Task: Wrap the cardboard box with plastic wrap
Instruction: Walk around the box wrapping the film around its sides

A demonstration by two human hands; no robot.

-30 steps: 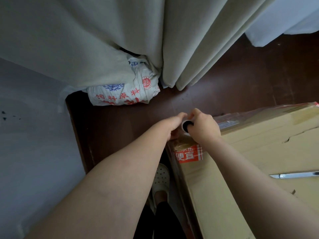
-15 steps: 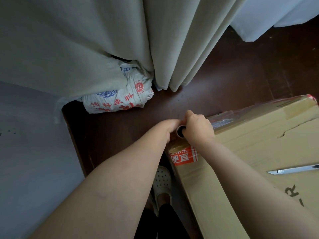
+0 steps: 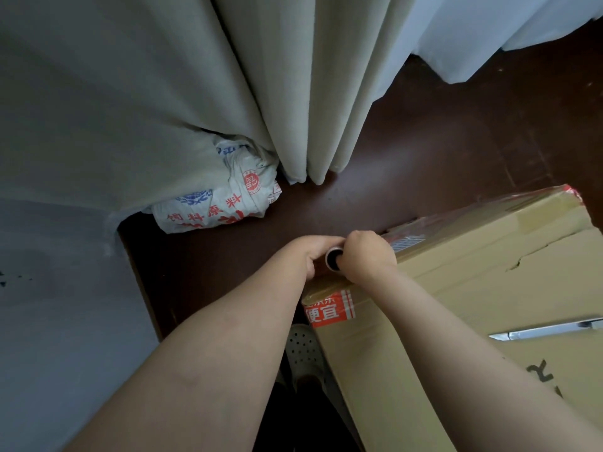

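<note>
The cardboard box [image 3: 473, 305] stands on the dark brown floor [image 3: 424, 141] at the lower right, its top face tilted towards the camera and its near left corner just under both hands. At that corner the left hand [image 3: 308, 256] and the right hand [image 3: 367, 256] meet on a roll of plastic wrap [image 3: 332, 258], whose dark hollow core end faces the viewer between them. The fingers of both hands are curled tight around the roll, the left from the outer side and the right from the box side. Glossy film [image 3: 483, 208] already lies over the far edge of the box. A red label [image 3: 329, 309] with white characters sits on the corner below the hands, and a slim silver tool [image 3: 548, 331], apparently a utility knife, lies flat on the top face. A pale curtain [image 3: 293, 93] hangs behind, with a printed white sack [image 3: 222, 207] on the floor at its foot. A white perforated shoe [image 3: 305, 350] shows beside the box, between the forearms.
</note>
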